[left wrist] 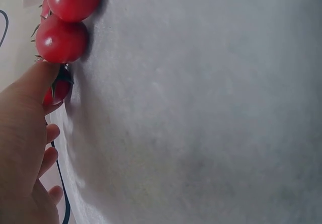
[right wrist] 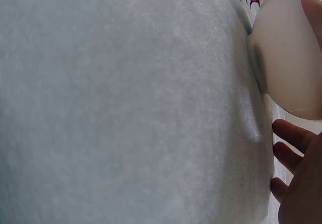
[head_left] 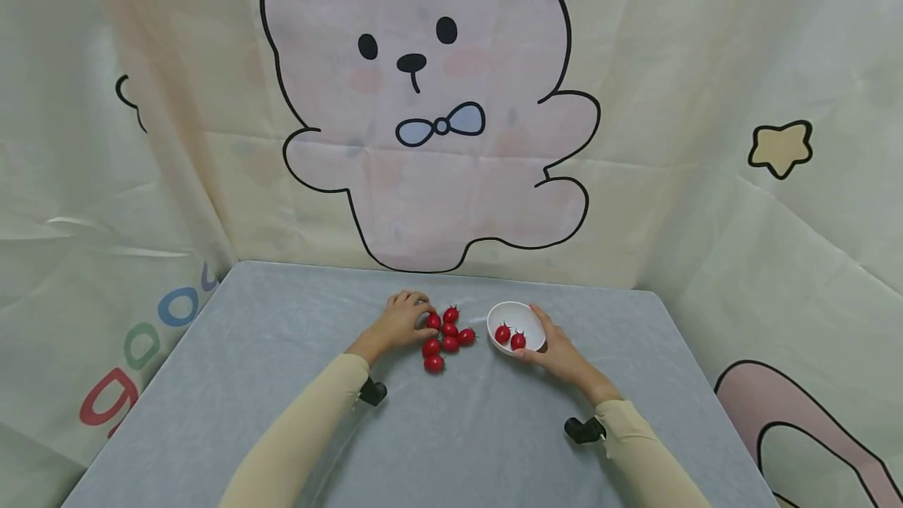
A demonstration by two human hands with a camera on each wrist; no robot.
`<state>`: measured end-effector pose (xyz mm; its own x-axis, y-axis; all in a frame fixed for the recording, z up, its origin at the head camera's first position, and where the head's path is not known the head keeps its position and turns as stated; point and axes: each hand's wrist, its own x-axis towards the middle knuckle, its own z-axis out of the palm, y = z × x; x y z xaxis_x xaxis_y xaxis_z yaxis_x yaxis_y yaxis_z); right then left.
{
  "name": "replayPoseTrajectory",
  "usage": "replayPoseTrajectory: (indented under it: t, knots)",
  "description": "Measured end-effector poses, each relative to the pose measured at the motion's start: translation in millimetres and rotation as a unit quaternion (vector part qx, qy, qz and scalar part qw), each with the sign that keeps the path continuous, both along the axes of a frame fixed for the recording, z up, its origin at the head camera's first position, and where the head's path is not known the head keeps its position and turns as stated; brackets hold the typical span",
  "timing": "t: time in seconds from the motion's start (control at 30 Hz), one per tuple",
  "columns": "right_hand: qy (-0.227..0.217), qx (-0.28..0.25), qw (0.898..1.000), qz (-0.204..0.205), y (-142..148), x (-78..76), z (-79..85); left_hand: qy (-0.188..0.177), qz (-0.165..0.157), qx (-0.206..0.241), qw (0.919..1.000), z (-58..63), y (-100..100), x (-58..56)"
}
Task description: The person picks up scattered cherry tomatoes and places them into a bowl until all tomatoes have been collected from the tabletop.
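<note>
My left hand reaches in at the left side of a loose cluster of cherry tomatoes on the table. In the left wrist view, its thumb and forefinger pinch one cherry tomato with a green calyx, partly hidden behind the thumb. Two more red tomatoes sit just beyond the thumb tip. To the right of the cluster, my right hand holds a small white bowl, thumb at the near rim and forefinger at the far right. Inside the bowl lie two cherry tomatoes. The bowl's outer side shows in the right wrist view.
A grey-blue cloth covers the table. Behind it hangs a pale curtain printed with a bear, and similar printed cloth drapes both sides. Black wrist devices sit near both sleeve cuffs.
</note>
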<state>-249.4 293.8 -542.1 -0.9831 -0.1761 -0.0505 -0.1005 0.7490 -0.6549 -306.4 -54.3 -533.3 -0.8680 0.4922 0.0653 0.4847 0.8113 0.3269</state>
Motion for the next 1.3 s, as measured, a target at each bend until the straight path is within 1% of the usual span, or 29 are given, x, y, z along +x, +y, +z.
replayPoseTrajectory:
  t: [0.23,0.37,0.47,0.63,0.73,0.87,1.03,1.17,1.3]
  knots:
    - [0.0,-0.002,1.0,0.001,-0.7,0.1,1.3,0.012,-0.008,0.003,0.9999,-1.5,-1.5,0.7]
    - [0.001,0.0,1.0,0.001,-0.4,0.2,1.4,0.006,-0.008,0.0,0.9999,1.3,-1.9,0.4]
    - [0.0,-0.003,1.0,0.0,0.0,0.7,1.8,0.005,-0.006,-0.004,1.0,6.2,-1.5,-0.8]
    - [0.002,-0.003,1.0,0.0,0.2,0.8,1.8,0.02,-0.005,-0.004,0.9998,16.0,0.4,-2.4]
    - [0.005,-0.002,1.0,0.002,0.2,0.3,1.1,0.017,-0.009,-0.004,0.9998,20.8,1.6,-1.7]
    - [0.007,-0.006,1.0,0.003,0.4,0.2,0.9,0.013,-0.014,-0.004,0.9998,24.1,4.9,-1.9]
    - [0.007,-0.002,1.0,0.001,0.6,0.7,1.8,0.024,-0.021,-0.011,0.9994,29.4,13.8,-5.5]
    - [0.005,0.001,1.0,0.001,0.3,0.9,2.6,0.027,-0.037,-0.005,0.9989,38.2,24.4,-7.4]
    - [0.004,-0.001,1.0,0.002,-0.1,1.1,3.2,0.028,-0.054,-0.011,0.9981,46.6,36.6,-7.3]
